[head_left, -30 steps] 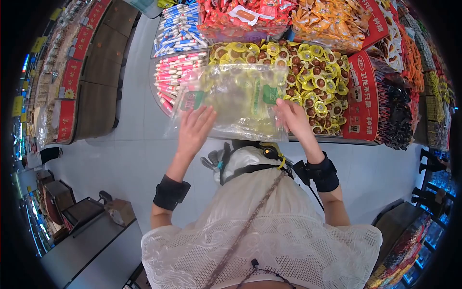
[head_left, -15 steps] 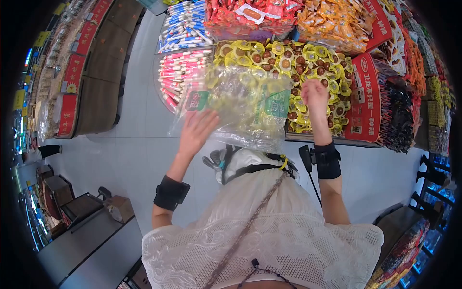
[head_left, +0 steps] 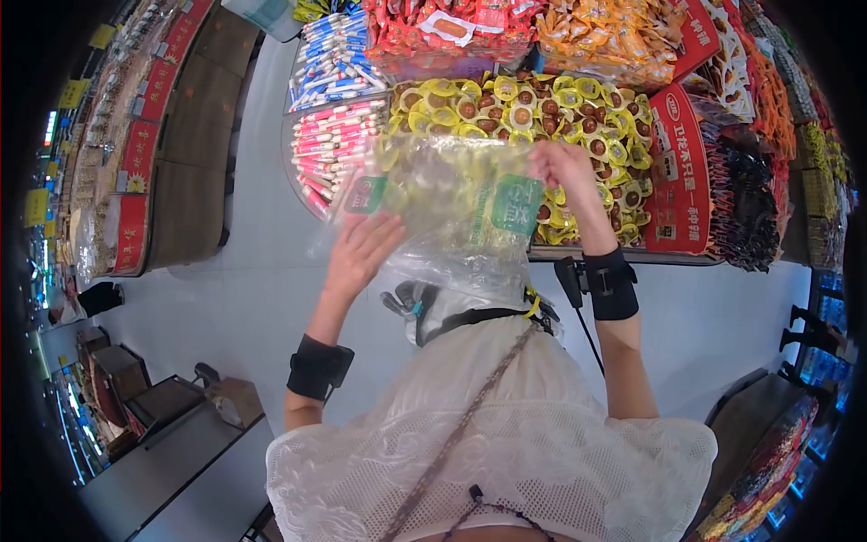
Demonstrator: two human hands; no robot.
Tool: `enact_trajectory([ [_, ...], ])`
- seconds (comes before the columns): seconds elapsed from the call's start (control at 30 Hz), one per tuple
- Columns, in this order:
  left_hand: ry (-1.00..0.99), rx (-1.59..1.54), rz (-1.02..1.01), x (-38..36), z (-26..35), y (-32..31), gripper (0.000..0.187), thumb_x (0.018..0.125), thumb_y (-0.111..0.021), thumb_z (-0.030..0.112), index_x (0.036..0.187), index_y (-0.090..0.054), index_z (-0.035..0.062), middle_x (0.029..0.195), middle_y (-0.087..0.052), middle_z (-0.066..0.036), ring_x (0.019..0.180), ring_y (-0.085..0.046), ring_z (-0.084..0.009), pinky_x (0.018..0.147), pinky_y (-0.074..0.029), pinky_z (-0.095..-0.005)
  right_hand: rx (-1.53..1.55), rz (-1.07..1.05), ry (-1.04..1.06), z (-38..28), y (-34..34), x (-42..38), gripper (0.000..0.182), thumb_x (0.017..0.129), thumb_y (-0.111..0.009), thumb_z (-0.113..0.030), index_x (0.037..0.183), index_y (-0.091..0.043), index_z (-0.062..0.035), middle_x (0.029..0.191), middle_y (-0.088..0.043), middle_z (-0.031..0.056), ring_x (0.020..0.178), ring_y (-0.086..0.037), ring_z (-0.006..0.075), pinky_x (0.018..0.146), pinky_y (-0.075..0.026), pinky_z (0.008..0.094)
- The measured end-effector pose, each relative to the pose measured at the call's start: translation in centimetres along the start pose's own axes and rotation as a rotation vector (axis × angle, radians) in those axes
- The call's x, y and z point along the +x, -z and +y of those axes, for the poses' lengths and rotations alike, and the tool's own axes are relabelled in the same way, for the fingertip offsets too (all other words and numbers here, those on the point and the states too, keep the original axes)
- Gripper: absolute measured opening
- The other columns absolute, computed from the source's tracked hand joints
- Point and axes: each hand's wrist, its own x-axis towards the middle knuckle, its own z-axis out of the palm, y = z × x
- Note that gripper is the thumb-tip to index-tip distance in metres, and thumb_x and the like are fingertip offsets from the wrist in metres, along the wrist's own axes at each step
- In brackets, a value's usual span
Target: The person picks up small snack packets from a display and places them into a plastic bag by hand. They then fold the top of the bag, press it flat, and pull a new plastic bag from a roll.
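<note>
A clear plastic bag (head_left: pixel 442 203) with green printed patches hangs in front of me, over the near edge of the candy display. My left hand (head_left: pixel 366 248) grips its lower left side, fingers lying across the front and thumb hidden. At the bag's upper right edge is my right hand (head_left: pixel 562 167), its bent fingers closed at the plastic. Behind the bag and below my right hand lie yellow-wrapped round brown snacks (head_left: pixel 596 144), partly blurred through the plastic. Pink-and-white wrapped sticks (head_left: pixel 316 149) fill the compartment to the left.
Blue-and-white sticks (head_left: pixel 330 63), red packets (head_left: pixel 406 27) and orange packets (head_left: pixel 614 41) fill the farther compartments. A red sign (head_left: pixel 677 172) borders the display's right side. Shelving (head_left: pixel 194 135) lines the left. A cardboard box (head_left: pixel 237 402) sits at lower left.
My right hand has moved left from above the yellow-wrapped snacks to the bag's right edge. My left hand stays on the bag, slightly lower in view.
</note>
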Motion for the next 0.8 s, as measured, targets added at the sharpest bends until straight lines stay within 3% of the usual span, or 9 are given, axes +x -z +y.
enact_trajectory([
  [0.13,0.22,-0.357,0.036,-0.1,0.2,1.0,0.033,0.067,-0.051,-0.002,0.099,-0.057,0.0049,0.096,-0.059,-0.006,0.085,-0.056,-0.0229,0.074,-0.043,-0.0316,0.403,0.083,0.501,-4.5,4.8,-2.0,0.027,0.086,-0.036,-0.019,0.083,-0.054,0.0006,0.065,-0.056,0.0068,0.047,-0.049,0.0109,0.041,-0.034,0.0192],
  [0.17,0.312,-0.498,0.048,0.1,0.5,1.6,0.032,0.069,-0.051,-0.002,0.099,-0.057,0.0044,0.093,-0.06,-0.007,0.081,-0.057,-0.0235,0.072,-0.044,-0.0311,0.451,0.149,0.52,-5.4,6.0,-2.5,0.028,0.087,-0.036,-0.021,0.085,-0.053,0.0003,0.067,-0.055,0.0071,0.053,-0.051,0.0117,0.045,-0.036,0.0199],
  [0.27,0.722,-1.005,0.227,1.0,1.8,2.9,0.021,0.077,-0.051,0.006,0.096,-0.057,0.002,0.083,-0.061,-0.008,0.072,-0.057,-0.0223,0.07,-0.044,-0.0308,0.427,0.014,0.512,-4.3,8.2,-2.1,0.032,0.087,-0.035,-0.028,0.101,-0.047,-0.0011,0.087,-0.056,0.0108,0.079,-0.053,0.0157,0.068,-0.04,0.0254],
  [0.33,0.828,-1.051,0.212,2.7,1.6,4.1,0.022,0.081,-0.048,0.013,0.099,-0.054,0.0014,0.085,-0.059,-0.008,0.077,-0.056,-0.0198,0.07,-0.045,-0.032,0.373,-0.084,0.441,-3.8,5.7,-2.7,0.042,0.087,-0.036,-0.034,0.109,-0.043,-0.0001,0.104,-0.052,0.0142,0.094,-0.051,0.0212,0.082,-0.038,0.0322],
  [0.37,0.873,-1.134,0.215,3.7,1.3,4.5,0.023,0.083,-0.047,0.015,0.1,-0.053,0.0013,0.087,-0.058,-0.008,0.08,-0.055,-0.0191,0.07,-0.044,-0.0321,0.318,-0.235,0.404,-2.2,5.4,-2.5,0.055,0.084,-0.043,-0.038,0.122,-0.032,0.0002,0.12,-0.041,0.0161,0.11,-0.041,0.0245,0.091,-0.033,0.0376],
  [0.57,1.092,-1.934,0.288,9.8,0.9,6.1,0.033,0.088,-0.039,0.026,0.11,-0.042,0.001,0.103,-0.05,-0.009,0.096,-0.048,-0.017,0.079,-0.041,-0.0311,0.036,-0.423,0.622,-0.5,1.3,-2.7,0.096,0.068,-0.063,-0.044,0.132,-0.005,-0.0023,0.132,-0.023,0.0149,0.123,-0.022,0.0236,0.096,-0.027,0.0373],
  [0.67,1.081,-1.98,0.311,11.1,1.3,5.0,0.032,0.088,-0.039,0.025,0.107,-0.045,0.0004,0.101,-0.052,-0.008,0.094,-0.049,-0.0168,0.083,-0.038,-0.0297,0.125,-0.322,0.401,-0.9,0.8,-3.5,0.091,0.071,-0.063,-0.039,0.132,-0.006,-0.0032,0.131,-0.023,0.0156,0.122,-0.025,0.023,0.095,-0.028,0.0366],
  [0.7,1.098,-1.874,0.325,11.0,1.1,4.2,0.033,0.088,-0.039,0.026,0.107,-0.046,-0.0002,0.101,-0.053,-0.009,0.094,-0.05,-0.0165,0.083,-0.039,-0.0302,0.339,-0.389,0.383,0.0,1.3,-3.1,0.066,0.078,-0.057,-0.023,0.129,-0.02,-0.0027,0.117,-0.042,0.0161,0.106,-0.045,0.0204,0.082,-0.041,0.0316],
  [0.8,1.154,-1.901,0.179,9.4,0.6,1.9,0.035,0.088,-0.038,0.027,0.108,-0.047,-0.0009,0.103,-0.054,-0.01,0.094,-0.051,-0.0171,0.082,-0.04,-0.0302,0.096,-0.373,0.097,-2.0,2.0,-5.4,0.042,0.081,-0.049,-0.009,0.12,-0.035,-0.0016,0.089,-0.057,0.0123,0.074,-0.057,0.0144,0.06,-0.047,0.0249],
])
